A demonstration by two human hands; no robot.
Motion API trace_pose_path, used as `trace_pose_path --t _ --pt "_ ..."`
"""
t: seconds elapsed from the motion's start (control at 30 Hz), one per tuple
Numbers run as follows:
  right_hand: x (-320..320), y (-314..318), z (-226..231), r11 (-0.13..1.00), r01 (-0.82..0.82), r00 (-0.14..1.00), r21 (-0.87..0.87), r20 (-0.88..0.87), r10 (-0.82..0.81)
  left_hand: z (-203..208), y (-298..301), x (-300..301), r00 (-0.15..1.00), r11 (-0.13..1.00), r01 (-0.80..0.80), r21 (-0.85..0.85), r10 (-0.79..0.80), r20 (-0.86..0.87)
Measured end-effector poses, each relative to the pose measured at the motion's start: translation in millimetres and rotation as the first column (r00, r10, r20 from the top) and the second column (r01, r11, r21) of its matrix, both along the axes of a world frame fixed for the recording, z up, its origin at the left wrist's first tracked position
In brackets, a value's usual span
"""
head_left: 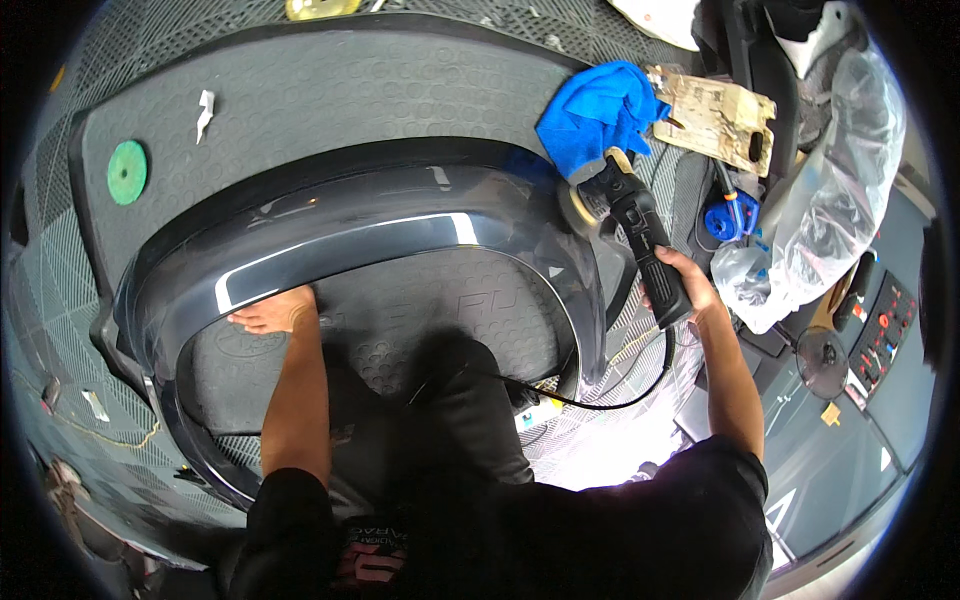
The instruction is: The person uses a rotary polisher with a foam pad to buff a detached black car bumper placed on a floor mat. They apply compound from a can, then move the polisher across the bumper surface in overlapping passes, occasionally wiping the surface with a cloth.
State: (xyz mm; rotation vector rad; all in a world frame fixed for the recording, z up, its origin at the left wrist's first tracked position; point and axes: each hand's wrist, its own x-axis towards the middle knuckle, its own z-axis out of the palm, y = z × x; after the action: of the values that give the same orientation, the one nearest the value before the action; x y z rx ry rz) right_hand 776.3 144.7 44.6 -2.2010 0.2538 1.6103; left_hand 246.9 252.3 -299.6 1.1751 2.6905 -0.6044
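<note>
A glossy dark grey curved car body panel (330, 225), arched like a wheel-arch fender, lies on a black rubber mat. My right hand (690, 285) is wrapped round the rear handle of a black power polisher (640, 225). The polisher's round pad (580, 212) rests against the right part of the panel, tilted; the contact is partly hidden. My left hand (275, 312) is at the panel's inner edge, its fingers stretched out to the left. Whether they press on the edge or on the mat, I cannot tell. A black cord (600, 406) curves from the polisher toward my legs.
A blue cloth (600, 110) lies just beyond the polisher, beside a worn beige plate (715, 120). A green round pad (127, 172) and a white scrap (205, 115) lie on the mat (330, 80). Clear plastic sheeting (840, 180) and a blue tape-like reel (730, 215) are at right.
</note>
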Motion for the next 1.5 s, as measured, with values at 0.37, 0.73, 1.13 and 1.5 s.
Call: trace_pose_path --t 0.37,0.73,1.13,1.5 --pt "-49.9 120.9 -16.6 0.947 -0.321 0.946 -0.006 0.049 0.321 26.8 6.6 7.6 0.986 0.997 -0.058 -0.042 0.064 0.157" --pt "-109.0 223.5 -14.1 0.832 -0.554 0.832 -0.035 -0.017 0.554 20.1 -1.3 5.9 0.978 0.998 -0.027 0.053 0.015 0.208" --pt "-136.2 263.8 -16.3 0.823 -0.552 0.834 -0.133 -0.074 0.547 30.4 4.3 6.8 0.96 0.997 -0.069 -0.031 0.075 0.27" --pt "-169.5 285.7 -25.7 0.735 -0.675 0.737 -0.062 -0.112 0.667 26.1 3.2 6.3 0.972 0.997 -0.038 -0.073 0.054 0.228"
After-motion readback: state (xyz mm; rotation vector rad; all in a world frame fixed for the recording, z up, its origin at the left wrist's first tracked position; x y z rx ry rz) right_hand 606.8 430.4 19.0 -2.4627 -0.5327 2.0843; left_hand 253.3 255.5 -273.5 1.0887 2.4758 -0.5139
